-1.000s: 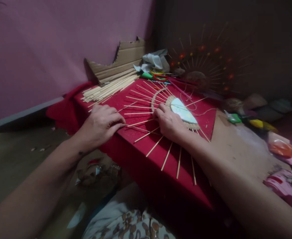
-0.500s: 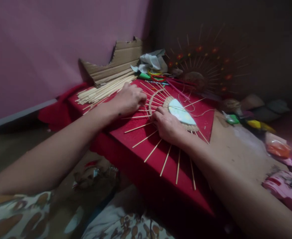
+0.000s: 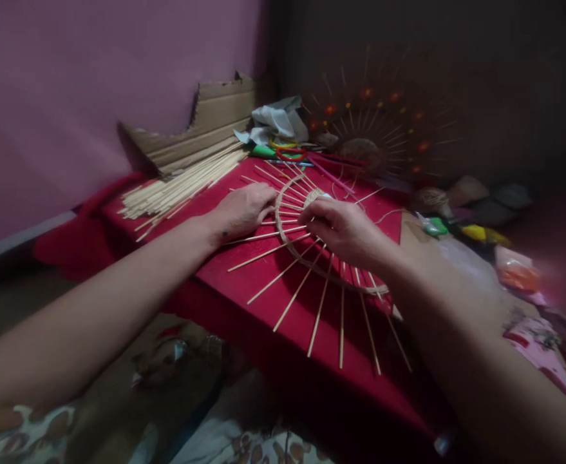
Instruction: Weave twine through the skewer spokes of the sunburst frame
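A fan-shaped frame of thin wooden sticks (image 3: pixel 326 293) lies on the red-covered table, its sticks spreading outward from a woven centre. A twine-like woven band (image 3: pixel 281 225) curves across the sticks. My left hand (image 3: pixel 245 207) is closed at the band's left edge, fingertips against the frame. Over the inner ends of the sticks is my right hand (image 3: pixel 348 225), fingers curled together; whatever they pinch is hidden. That hand covers most of the woven centre (image 3: pixel 313 196) and its pale blue piece.
A bundle of loose sticks (image 3: pixel 181 183) and torn cardboard (image 3: pixel 205 122) sit at the back left. Grey cloth (image 3: pixel 280 122) and a red ring (image 3: pixel 290 154) lie behind the frame. A flower-decorated stick piece (image 3: pixel 374 122) stands behind. A pink glue gun-like tool (image 3: pixel 543 357) is at right.
My right hand has lifted from the band and shifted over the inner sticks, covering the pale blue piece. My left hand has come down to the band's edge. The view has swung slightly right.
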`<state>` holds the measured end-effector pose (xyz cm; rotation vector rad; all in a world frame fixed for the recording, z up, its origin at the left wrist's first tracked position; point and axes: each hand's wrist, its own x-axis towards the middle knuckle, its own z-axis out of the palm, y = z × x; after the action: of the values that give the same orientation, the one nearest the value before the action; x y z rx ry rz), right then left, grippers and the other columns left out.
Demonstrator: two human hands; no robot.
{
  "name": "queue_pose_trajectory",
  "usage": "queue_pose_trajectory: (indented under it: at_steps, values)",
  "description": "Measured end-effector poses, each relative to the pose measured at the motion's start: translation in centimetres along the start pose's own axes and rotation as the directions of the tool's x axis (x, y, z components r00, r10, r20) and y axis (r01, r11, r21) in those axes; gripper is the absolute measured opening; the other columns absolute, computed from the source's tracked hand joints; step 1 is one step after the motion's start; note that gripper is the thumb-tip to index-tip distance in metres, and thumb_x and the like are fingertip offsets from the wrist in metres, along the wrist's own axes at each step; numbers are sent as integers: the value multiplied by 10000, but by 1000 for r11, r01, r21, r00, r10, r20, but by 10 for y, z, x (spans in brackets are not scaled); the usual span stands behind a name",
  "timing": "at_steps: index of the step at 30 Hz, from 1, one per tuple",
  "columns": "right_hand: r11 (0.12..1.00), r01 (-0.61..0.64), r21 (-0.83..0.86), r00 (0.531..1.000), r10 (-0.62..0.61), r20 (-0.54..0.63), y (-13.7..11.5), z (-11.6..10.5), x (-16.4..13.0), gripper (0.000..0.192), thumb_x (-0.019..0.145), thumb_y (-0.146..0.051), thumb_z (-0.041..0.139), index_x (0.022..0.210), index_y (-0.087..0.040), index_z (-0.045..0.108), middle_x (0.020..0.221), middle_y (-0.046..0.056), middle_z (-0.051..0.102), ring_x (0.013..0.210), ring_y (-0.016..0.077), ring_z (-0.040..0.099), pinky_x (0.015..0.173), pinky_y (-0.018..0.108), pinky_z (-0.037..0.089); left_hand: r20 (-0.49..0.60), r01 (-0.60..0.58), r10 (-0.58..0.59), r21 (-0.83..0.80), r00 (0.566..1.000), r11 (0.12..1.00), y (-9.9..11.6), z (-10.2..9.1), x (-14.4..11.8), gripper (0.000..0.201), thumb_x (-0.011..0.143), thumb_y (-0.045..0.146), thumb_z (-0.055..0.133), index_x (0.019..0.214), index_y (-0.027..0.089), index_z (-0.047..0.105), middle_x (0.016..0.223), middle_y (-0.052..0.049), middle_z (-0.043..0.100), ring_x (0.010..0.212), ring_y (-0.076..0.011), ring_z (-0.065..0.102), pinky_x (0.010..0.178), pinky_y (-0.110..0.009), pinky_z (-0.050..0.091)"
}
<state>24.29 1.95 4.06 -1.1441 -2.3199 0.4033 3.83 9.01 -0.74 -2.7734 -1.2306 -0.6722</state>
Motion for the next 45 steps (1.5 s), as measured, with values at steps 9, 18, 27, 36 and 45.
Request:
queue_pose_trajectory:
  at_steps: [9,18,27,36,45]
  values:
    - [865,-314,-391,922,376,93,13,-71,-32,206,774,-189,611,970,-164,671,903,50,681,774,150,587,666,254,399,-10,-4,4,-26,1000,1000,-8,3,1,197,866,311,416,806,170,541,818,-71,586,756,-200,550,700,-301,433]
    - [720,-501,-480,810,586,33,35,-43,-62,350,810,-401,584,1081,-180,572,935,100,661,778,196,596,581,259,359,-29,53,-54,-61,998,997,-5,0,0,217,828,359,409,758,191,527,762,-59,587,712,-204,556,682,-310,428]
    - [767,-475,-432,855,518,-20,54,-37,-60,423,776,-299,562,1172,-171,493,938,90,643,783,192,574,601,265,358,-3,109,-110,-149,994,983,3,-11,-2,252,810,384,457,756,176,589,773,-55,627,716,-192,573,705,-308,431]
    - [598,-446,-666,867,472,-158,72,-42,-61,300,909,-180,338,1067,-172,593,1055,136,639,956,245,557,718,333,345,210,61,22,-380,977,923,15,-20,-6,318,820,471,521,783,176,637,732,-18,634,677,-149,555,654,-266,426]
    - [632,-448,-633,867,480,-134,82,-38,-60,316,867,-152,383,1114,-166,579,1074,133,627,951,237,558,743,314,367,207,75,20,-443,978,894,16,-19,-6,294,835,425,527,807,165,661,708,-3,636,636,-112,533,612,-227,432]
